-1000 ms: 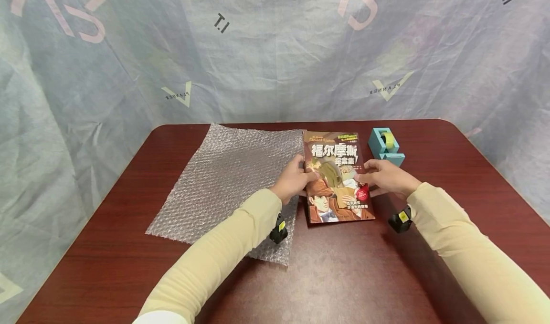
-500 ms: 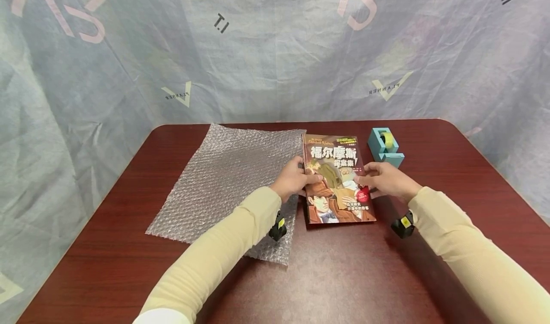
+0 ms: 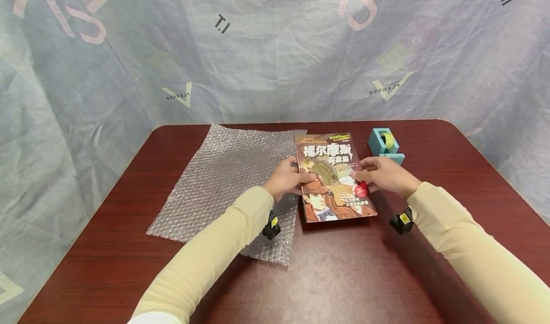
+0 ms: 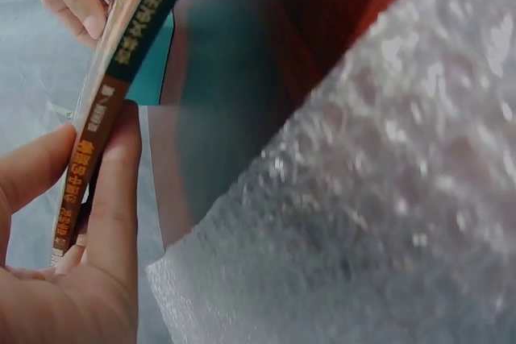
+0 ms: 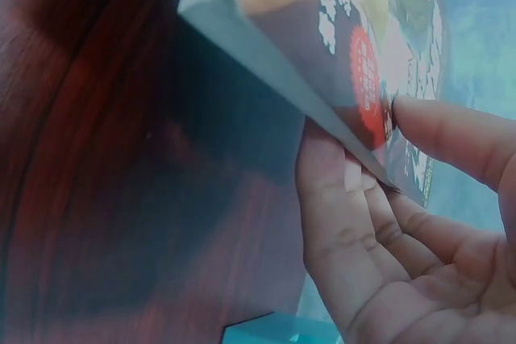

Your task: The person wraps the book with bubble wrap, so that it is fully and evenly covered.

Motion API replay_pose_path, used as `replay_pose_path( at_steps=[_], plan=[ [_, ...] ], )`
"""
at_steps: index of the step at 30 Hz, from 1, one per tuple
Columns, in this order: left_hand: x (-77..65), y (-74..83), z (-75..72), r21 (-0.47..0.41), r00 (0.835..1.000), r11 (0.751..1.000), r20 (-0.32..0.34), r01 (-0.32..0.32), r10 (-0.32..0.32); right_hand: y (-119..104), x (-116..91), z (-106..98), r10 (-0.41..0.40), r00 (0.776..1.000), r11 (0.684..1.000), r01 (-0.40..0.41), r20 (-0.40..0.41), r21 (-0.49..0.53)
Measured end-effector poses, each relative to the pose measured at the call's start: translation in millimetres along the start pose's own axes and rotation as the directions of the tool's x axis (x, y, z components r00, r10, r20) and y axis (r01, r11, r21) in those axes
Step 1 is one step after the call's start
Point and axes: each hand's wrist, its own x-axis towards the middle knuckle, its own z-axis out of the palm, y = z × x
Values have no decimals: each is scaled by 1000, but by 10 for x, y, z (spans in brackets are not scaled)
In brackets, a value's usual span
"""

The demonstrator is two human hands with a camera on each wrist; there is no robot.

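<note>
A paperback book (image 3: 333,190) with an illustrated cover and white Chinese title is held face up by both hands, raised off the table. My left hand (image 3: 284,177) grips its left side, thumb on the cover; in the left wrist view the fingers lie under the spine (image 4: 97,118). On the opposite edge my right hand (image 3: 384,175) pinches the book, thumb above and fingers beneath, as the right wrist view shows. A sheet of bubble wrap (image 3: 227,181) lies flat to the left, the book's left edge overlapping its right border in the head view.
A light blue tape dispenser (image 3: 382,145) with a yellowish roll stands behind my right hand. Dark red wood forms the tabletop (image 3: 343,276). A grey patterned cloth (image 3: 275,52) hangs behind the table.
Both hands have carried the book slightly left, so it now overlaps the bubble wrap's edge. It has also turned a little, its top leaning left. Bubble wrap and tape dispenser stay put.
</note>
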Motion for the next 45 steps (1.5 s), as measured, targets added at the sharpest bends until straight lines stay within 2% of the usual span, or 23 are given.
replay_pose_path(
  at_steps=[8, 20, 24, 29, 38, 45],
  plan=[
    [-72, 52, -149, 21, 1000, 1000, -7, -1, 1, -144, 37, 70, 3, 1000, 1000, -3, 4, 12],
    [-70, 73, -331, -5, 1000, 1000, -7, 21, -21, -271, 88, 151, -20, 1000, 998, 19, 18, 57],
    [-89, 68, -395, 16, 999, 999, -23, 40, -40, -318, 115, 199, -22, 999, 998, 20, 28, 66],
    [-119, 100, -486, 66, 996, 996, -67, 67, -62, -389, 160, 257, -32, 999, 996, 29, 36, 82],
    [-160, 132, -639, 140, 985, 988, -166, 70, -47, -532, 231, 408, -63, 997, 993, 59, 37, 102],
    [-184, 109, -785, 132, 975, 986, -210, 100, -71, -637, 298, 546, -96, 994, 988, 88, 55, 125]
  ],
)
